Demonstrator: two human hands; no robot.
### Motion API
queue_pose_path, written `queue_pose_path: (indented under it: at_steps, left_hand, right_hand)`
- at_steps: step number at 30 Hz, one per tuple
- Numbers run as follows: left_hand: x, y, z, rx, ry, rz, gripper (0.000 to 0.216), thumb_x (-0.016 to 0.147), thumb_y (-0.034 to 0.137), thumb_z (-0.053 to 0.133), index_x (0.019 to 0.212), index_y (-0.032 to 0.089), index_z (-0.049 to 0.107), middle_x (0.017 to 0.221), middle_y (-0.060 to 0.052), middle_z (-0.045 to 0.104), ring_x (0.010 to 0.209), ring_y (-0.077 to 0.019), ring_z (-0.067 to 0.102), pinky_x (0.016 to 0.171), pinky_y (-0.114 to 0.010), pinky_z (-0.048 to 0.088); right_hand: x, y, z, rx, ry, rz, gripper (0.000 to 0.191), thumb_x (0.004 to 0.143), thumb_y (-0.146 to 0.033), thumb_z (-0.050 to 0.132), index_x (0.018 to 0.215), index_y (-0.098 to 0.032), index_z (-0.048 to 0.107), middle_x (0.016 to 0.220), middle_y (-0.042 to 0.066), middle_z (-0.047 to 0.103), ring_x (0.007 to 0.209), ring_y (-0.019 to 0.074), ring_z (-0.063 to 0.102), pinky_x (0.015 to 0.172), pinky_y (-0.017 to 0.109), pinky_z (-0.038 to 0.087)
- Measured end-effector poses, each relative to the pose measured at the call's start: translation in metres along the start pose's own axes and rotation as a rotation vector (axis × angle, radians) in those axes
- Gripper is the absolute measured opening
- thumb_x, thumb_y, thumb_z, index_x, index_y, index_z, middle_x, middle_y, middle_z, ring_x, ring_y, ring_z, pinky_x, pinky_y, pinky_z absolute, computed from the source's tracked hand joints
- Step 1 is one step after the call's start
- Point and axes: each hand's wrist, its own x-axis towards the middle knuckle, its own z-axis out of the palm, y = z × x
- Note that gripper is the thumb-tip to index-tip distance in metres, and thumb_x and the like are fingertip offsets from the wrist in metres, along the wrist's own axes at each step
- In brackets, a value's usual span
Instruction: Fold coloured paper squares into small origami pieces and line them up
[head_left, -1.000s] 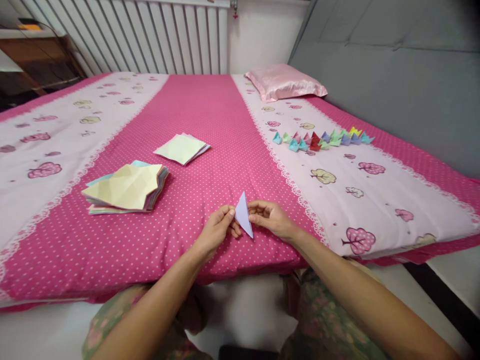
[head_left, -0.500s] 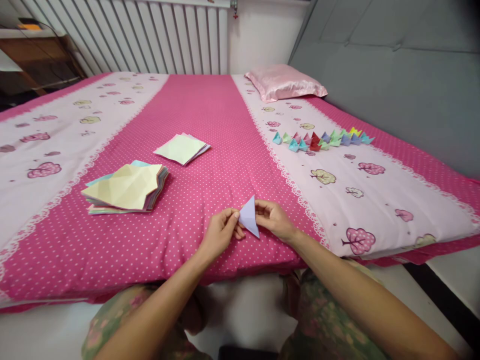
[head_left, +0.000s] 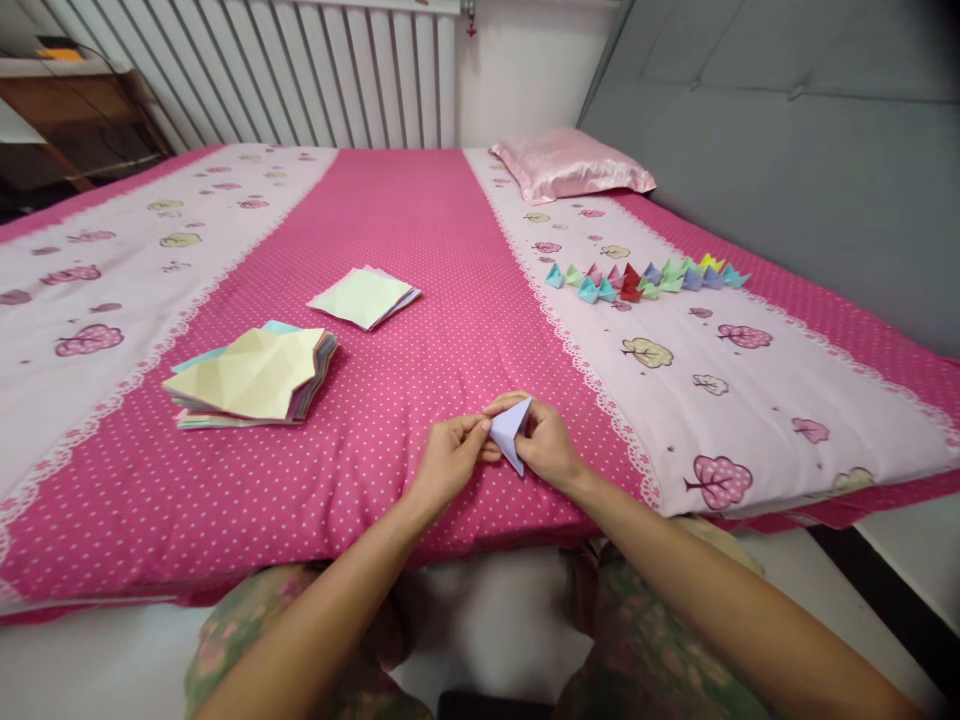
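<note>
My left hand [head_left: 450, 455] and right hand [head_left: 547, 445] both pinch the folded lilac paper [head_left: 510, 425] between them, just above the bed [head_left: 420, 230]. A creased paper stack [head_left: 251, 378] lies well left of my left hand, and folded figures [head_left: 645, 278] stand in a row beyond my right hand.

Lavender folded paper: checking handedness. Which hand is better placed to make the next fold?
Probably right: the right hand cups the lavender folded paper from behind and over its top edge; the left hand only pinches its left corner.

A lavender folded paper [head_left: 510, 428] is seen on the white-dotted pink bedspread [head_left: 420, 240], flanked by tree-printed pale bands.
</note>
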Motion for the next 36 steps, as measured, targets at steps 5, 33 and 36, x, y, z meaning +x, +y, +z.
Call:
queue_pose_path:
  at_steps: [5, 33, 36]
  left_hand:
    - [0.005, 0.001, 0.004, -0.025, -0.04, 0.01, 0.036, 0.072, 0.037, 0.063, 0.094, 0.008, 0.066, 0.07, -0.005, 0.068, 0.055, -0.0123, 0.063, 0.058, -0.025, 0.053]
    - [0.0, 0.023, -0.008, -0.163, 0.046, 0.026, 0.052, 0.069, 0.011, 0.058, 0.12, 0.013, 0.047, 0.078, -0.003, 0.065, 0.062, -0.0101, 0.058, 0.058, -0.021, 0.047]
    - [-0.003, 0.025, -0.008, -0.267, 0.034, 0.0, 0.048, 0.068, 0.007, 0.056, 0.115, 0.014, 0.051, 0.087, -0.005, 0.065, 0.068, -0.0111, 0.06, 0.064, -0.022, 0.048]
  right_hand:
    - [0.0, -0.007, 0.003, -0.145, 0.095, -0.057, 0.017, 0.07, -0.011, 0.059, 0.082, -0.02, 0.068, 0.087, 0.004, 0.062, 0.088, 0.0175, 0.059, 0.08, 0.031, 0.046]
    - [0.015, -0.007, -0.01, 0.015, -0.195, -0.006, 0.038, 0.079, -0.01, 0.046, 0.104, -0.029, 0.065, 0.131, 0.001, 0.048, 0.123, 0.0195, 0.041, 0.103, 0.041, 0.03]
    - [0.015, -0.009, -0.013, 0.035, -0.217, -0.007, 0.037, 0.08, -0.013, 0.043, 0.106, -0.029, 0.065, 0.132, 0.001, 0.047, 0.125, 0.0209, 0.038, 0.104, 0.042, 0.027]
